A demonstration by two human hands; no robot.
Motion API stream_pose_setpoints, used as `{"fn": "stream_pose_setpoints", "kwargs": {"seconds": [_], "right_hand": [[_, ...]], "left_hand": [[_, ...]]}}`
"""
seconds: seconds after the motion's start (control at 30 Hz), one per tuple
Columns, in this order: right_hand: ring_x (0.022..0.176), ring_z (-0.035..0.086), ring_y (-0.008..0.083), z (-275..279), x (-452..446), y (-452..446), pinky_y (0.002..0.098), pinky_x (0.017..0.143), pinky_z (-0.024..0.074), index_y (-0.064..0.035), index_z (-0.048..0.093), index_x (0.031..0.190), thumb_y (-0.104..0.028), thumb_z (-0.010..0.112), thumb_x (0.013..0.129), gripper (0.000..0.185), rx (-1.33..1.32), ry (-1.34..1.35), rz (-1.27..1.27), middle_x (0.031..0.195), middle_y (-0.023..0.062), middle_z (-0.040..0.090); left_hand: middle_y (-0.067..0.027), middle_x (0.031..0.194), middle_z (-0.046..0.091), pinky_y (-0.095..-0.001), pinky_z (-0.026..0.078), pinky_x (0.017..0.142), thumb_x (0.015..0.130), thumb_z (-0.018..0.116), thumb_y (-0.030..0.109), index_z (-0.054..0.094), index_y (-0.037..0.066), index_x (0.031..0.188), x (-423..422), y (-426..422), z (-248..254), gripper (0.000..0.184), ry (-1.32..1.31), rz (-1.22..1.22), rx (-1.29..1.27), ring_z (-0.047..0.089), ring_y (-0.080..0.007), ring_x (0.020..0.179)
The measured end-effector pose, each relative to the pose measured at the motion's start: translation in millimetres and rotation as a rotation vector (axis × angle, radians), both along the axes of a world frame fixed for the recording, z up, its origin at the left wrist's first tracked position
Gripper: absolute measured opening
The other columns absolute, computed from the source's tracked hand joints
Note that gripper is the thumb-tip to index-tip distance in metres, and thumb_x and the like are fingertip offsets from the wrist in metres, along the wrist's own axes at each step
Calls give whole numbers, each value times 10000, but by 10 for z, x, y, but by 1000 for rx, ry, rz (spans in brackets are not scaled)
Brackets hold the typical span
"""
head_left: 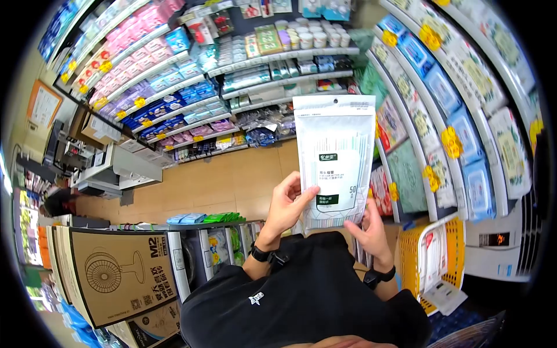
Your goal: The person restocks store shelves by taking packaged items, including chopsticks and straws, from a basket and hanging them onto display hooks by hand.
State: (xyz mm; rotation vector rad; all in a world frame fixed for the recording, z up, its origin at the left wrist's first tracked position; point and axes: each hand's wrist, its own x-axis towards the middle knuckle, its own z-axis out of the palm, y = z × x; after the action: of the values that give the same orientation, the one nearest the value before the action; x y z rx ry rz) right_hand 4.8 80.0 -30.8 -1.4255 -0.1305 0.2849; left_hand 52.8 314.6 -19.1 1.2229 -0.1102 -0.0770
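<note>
A white, partly see-through pouch (335, 148) with thin striped sticks inside, which look like drinking straws, is held upright in front of my chest. Its label has a dark green logo, and "50" is printed at the right. My left hand (289, 203) is closed on the lower left edge, thumb on the front and fingers behind. At the lower right corner, my right hand (371, 232) grips the pouch, its thumb near the bottom edge and its fingertips partly hidden behind. The flat top of the pouch has a hang hole.
Shelves of packaged goods (284, 55) curve across the back, with wipes packs (447, 87) on the right shelves. A yellow basket (407, 249) with packs stands at my right. A fan carton (119, 275) is at the lower left; tiled floor (203, 180) lies ahead.
</note>
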Motion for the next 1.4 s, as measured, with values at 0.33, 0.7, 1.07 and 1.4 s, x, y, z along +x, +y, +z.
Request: {"fn": "stream_pose_setpoints", "kwargs": {"seconds": [0.33, 0.7, 1.07, 1.4], "right_hand": [[1111, 608, 167, -75, 372, 447, 324, 986, 464, 23, 405, 1282, 58, 633, 928, 423, 89, -8, -66, 1201, 143, 626], [1154, 607, 199, -45, 1256, 491, 343, 1015, 464, 19, 371, 1299, 92, 615, 918, 458, 177, -110, -143, 1240, 166, 616], [994, 649, 156, 0, 2696, 214, 292, 851, 534, 9, 394, 1316, 40, 630, 948, 438, 218, -213, -146, 1148, 132, 653], [898, 641, 143, 146, 3701, 47, 289, 756, 555, 24, 402, 1313, 14, 603, 974, 395, 267, -270, -112, 1121, 129, 650]], "left_hand": [[-60, 1053, 703, -274, 495, 899, 941, 706, 95, 647, -30, 1167, 211, 398, -75, 265, -26, 42, 83, 636, -108, 990], [-43, 1049, 685, -247, 496, 830, 929, 721, 55, 633, -9, 1170, 932, 376, -147, 265, -52, -3, 153, 619, -91, 941], [-42, 1054, 697, -226, 491, 800, 933, 715, 44, 638, -8, 1161, 2266, 99, 44, 246, -151, 71, 200, 624, -77, 948], [-11, 984, 686, -204, 464, 740, 949, 700, 56, 636, -9, 1165, 3051, -204, -37, 235, -149, 176, 128, 596, -49, 855]]}}
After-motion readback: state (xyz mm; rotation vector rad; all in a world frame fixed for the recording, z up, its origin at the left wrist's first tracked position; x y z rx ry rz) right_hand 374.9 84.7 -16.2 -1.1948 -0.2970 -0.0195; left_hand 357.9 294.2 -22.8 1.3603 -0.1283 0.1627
